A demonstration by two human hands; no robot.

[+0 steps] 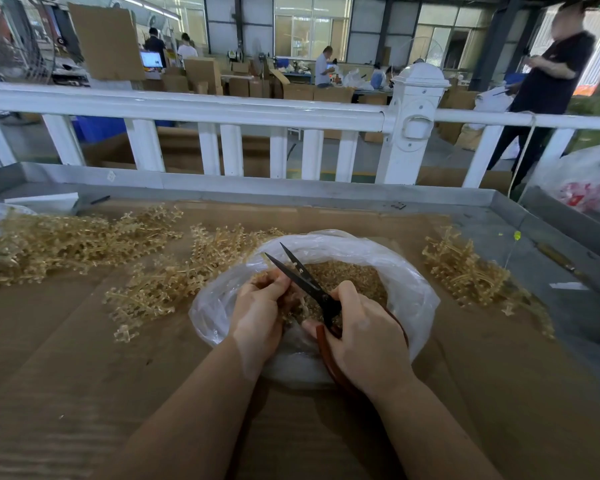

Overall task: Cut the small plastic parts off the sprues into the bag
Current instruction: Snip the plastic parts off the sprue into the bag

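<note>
A clear plastic bag lies open on the cardboard-covered table, holding several small tan plastic parts. Over its mouth my left hand pinches a tan sprue, mostly hidden by my fingers. My right hand grips the red-brown handles of black scissors. The blades stand apart, pointing up and to the left, just right of my left fingers. A heap of tan sprues stretches across the left of the table, and more sprues lie beside the bag.
A smaller heap of sprues sits to the right of the bag. A white railing runs behind the table's grey metal rim. A person in dark clothes stands beyond it at right. A white bag bulges at the far right.
</note>
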